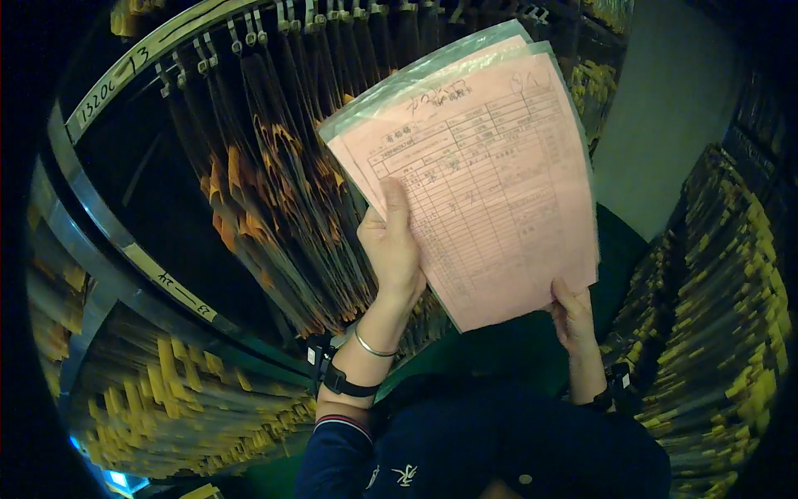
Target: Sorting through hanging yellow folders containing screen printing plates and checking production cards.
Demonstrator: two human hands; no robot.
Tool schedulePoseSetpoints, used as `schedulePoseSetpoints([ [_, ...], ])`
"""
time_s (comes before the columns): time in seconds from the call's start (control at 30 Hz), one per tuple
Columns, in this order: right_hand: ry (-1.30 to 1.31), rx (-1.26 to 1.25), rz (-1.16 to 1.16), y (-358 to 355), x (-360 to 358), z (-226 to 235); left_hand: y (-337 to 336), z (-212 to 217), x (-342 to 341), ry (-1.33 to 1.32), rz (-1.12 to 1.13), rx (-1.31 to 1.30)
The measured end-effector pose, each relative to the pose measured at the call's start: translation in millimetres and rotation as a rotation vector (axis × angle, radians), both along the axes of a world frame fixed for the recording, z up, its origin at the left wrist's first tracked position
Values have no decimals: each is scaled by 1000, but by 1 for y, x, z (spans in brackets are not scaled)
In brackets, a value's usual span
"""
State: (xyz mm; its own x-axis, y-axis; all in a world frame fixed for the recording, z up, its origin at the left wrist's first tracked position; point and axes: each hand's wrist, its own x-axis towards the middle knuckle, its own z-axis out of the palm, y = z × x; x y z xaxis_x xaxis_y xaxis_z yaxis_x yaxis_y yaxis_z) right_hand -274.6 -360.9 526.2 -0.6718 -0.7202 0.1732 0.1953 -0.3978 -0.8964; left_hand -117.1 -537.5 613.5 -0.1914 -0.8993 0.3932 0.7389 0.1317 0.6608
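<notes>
In front of me I hold a small stack of pink printed forms (490, 200) in clear plastic sleeves, tilted, with a ruled table and some handwriting on the top one. My left hand (393, 241) grips the left edge, its thumb flat on the front sheet and its fingers behind. At the lower right corner my right hand (572, 312) pinches the stack, thumb on the front. The fingers of both hands are mostly hidden by the sheets.
Behind the forms, dark hanging sheets with orange pieces (258, 183) dangle from clips on a rack with a curved-looking labelled rail (166, 46). Yellow-edged hanging bundles (183, 391) fill the lower left, and more (715, 324) line the right. A grey pillar (677, 116) stands at upper right.
</notes>
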Motion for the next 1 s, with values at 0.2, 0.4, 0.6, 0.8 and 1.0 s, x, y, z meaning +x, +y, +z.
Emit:
schedulePoseSetpoints([
  [0.2,247,14,-132,0,-29,-5,-24,-16,16,-175,129,-196],
  [0.4,300,136,-622,55,-104,-15,-41,-17,59,-346,222,-250],
  [0.6,513,2,-1101,117,-143,-7,-59,-52,99,-581,-238,-455],
  [0.8,1119,581,-724,119,-98,13,-39,-121,28,-1052,-167,-722],
  [1.0,1014,769,-420,102,-42,44,-4,-120,-34,-1204,67,-681],
])
